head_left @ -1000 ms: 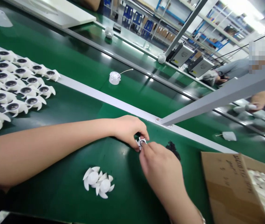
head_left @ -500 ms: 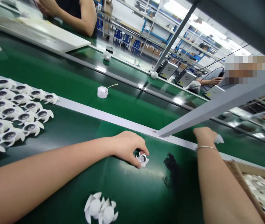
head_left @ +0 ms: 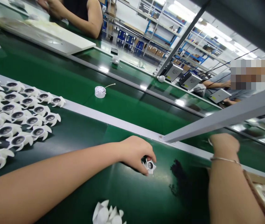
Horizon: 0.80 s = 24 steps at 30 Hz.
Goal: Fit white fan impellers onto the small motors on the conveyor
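My left hand (head_left: 138,154) pinches a small white fan wheel (head_left: 150,166) between thumb and fingers, low over the green tabletop, its hub facing up. My right hand (head_left: 225,144) reaches past the white rail over the green belt at the right. Its fingers are hidden behind the back of the hand, and a sliver of something white shows at its left side. White fan blades (head_left: 103,214) lie together at the bottom edge, partly cut off. Rows of white fan blades with dark hubs (head_left: 18,140) cover the table at the left.
A round clear-white part with a wire (head_left: 100,92) sits on the belt (head_left: 127,102). A slanted grey post (head_left: 199,121) rises from the white rail (head_left: 95,115). A cardboard box (head_left: 251,183) of white parts stands at the right. Other people work across the line.
My right hand has moved right along the belt, and the white piece seen at its right side no longer shows there. My left hand keeps the fan wheel. The view has shifted slightly.
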Each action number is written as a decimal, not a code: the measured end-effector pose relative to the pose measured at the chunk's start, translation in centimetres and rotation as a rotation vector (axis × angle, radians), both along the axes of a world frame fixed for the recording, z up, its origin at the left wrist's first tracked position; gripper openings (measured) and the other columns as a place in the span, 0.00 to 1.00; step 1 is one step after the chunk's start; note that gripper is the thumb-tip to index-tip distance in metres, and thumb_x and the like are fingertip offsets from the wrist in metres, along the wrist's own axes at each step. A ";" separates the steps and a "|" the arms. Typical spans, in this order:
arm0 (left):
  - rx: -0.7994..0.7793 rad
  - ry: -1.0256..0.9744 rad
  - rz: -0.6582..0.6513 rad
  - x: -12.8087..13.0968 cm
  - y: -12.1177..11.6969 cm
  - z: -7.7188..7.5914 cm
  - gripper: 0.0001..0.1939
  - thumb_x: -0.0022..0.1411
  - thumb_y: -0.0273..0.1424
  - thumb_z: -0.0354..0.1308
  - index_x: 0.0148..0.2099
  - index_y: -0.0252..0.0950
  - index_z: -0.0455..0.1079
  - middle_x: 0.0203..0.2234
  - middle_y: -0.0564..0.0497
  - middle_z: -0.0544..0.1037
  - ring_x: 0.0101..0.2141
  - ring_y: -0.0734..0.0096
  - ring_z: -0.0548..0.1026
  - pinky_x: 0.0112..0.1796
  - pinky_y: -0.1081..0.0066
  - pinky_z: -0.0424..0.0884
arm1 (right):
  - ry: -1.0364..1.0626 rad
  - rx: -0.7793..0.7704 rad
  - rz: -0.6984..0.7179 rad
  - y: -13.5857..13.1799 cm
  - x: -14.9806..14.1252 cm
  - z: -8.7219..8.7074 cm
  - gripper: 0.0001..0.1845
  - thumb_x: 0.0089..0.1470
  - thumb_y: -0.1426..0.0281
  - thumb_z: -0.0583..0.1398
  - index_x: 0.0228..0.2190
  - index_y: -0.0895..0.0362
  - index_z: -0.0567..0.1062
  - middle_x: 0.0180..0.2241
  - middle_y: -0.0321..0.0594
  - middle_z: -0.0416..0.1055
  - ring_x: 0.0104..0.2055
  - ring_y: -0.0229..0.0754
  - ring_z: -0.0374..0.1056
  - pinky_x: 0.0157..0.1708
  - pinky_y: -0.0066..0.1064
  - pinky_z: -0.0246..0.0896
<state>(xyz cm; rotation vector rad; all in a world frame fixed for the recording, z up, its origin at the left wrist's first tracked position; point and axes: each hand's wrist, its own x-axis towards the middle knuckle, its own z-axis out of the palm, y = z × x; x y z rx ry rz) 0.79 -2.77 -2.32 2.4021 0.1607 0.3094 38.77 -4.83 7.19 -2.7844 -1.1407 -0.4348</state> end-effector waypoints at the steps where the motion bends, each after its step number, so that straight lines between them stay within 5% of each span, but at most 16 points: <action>1: 0.004 0.005 -0.001 0.0 0.0 0.1 0.22 0.49 0.43 0.69 0.48 0.45 0.76 0.41 0.56 0.80 0.42 0.66 0.77 0.35 0.71 0.67 | 0.000 -0.022 -0.091 -0.8 -0.4 0.9 0.30 0.42 0.75 0.64 0.03 0.55 0.53 0.21 0.64 0.69 0.37 0.67 0.74 0.22 0.42 0.51; 4: 0.007 0.020 -0.002 -0.2 0.0 0.3 0.23 0.49 0.42 0.69 0.48 0.45 0.76 0.42 0.57 0.80 0.43 0.67 0.76 0.35 0.71 0.66 | -0.006 -0.024 -0.206 -4.4 -3.1 3.6 0.22 0.42 0.75 0.62 0.07 0.55 0.58 0.22 0.61 0.70 0.39 0.65 0.73 0.25 0.44 0.52; 7: -0.006 0.031 -0.002 -0.3 0.0 0.6 0.24 0.49 0.42 0.69 0.50 0.44 0.76 0.43 0.56 0.80 0.43 0.67 0.76 0.35 0.71 0.65 | 0.093 0.101 -0.027 -8.5 -8.0 5.0 0.04 0.46 0.73 0.60 0.24 0.53 0.75 0.20 0.46 0.71 0.29 0.47 0.71 0.27 0.41 0.54; 9: -0.014 0.033 -0.007 -0.4 0.1 0.8 0.26 0.49 0.42 0.69 0.51 0.43 0.76 0.42 0.55 0.80 0.41 0.67 0.76 0.35 0.72 0.66 | 0.238 0.208 0.124 -10.5 -12.0 4.6 0.10 0.47 0.72 0.59 0.34 0.51 0.77 0.22 0.41 0.73 0.22 0.40 0.66 0.25 0.38 0.55; 13: 0.003 0.005 -0.046 -0.8 0.6 1.0 0.25 0.50 0.40 0.70 0.51 0.39 0.76 0.42 0.51 0.79 0.41 0.66 0.76 0.39 0.71 0.68 | 0.376 0.276 0.467 -12.5 -18.2 1.5 0.10 0.52 0.65 0.58 0.37 0.52 0.75 0.28 0.41 0.75 0.28 0.43 0.71 0.28 0.37 0.63; 17: 0.004 -0.013 -0.031 -1.4 1.3 1.1 0.24 0.49 0.36 0.70 0.49 0.36 0.77 0.41 0.49 0.79 0.39 0.67 0.75 0.39 0.71 0.68 | 0.566 0.417 0.637 -13.9 -21.2 -2.7 0.12 0.53 0.61 0.62 0.37 0.53 0.69 0.36 0.42 0.75 0.36 0.45 0.73 0.36 0.39 0.69; 21: 0.008 -0.018 -0.033 -1.5 1.6 1.0 0.23 0.50 0.37 0.70 0.49 0.36 0.77 0.40 0.49 0.79 0.39 0.66 0.75 0.39 0.70 0.69 | 0.544 0.401 0.611 -16.3 -22.7 -6.2 0.23 0.49 0.55 0.67 0.40 0.54 0.66 0.52 0.50 0.69 0.49 0.53 0.69 0.44 0.45 0.68; 24: 0.014 -0.007 -0.035 -1.3 1.6 0.9 0.23 0.50 0.37 0.70 0.49 0.36 0.77 0.41 0.49 0.79 0.40 0.66 0.75 0.39 0.70 0.69 | 0.415 0.278 0.491 -18.0 -23.1 -7.8 0.21 0.54 0.52 0.62 0.41 0.55 0.70 0.52 0.51 0.68 0.54 0.57 0.65 0.47 0.50 0.64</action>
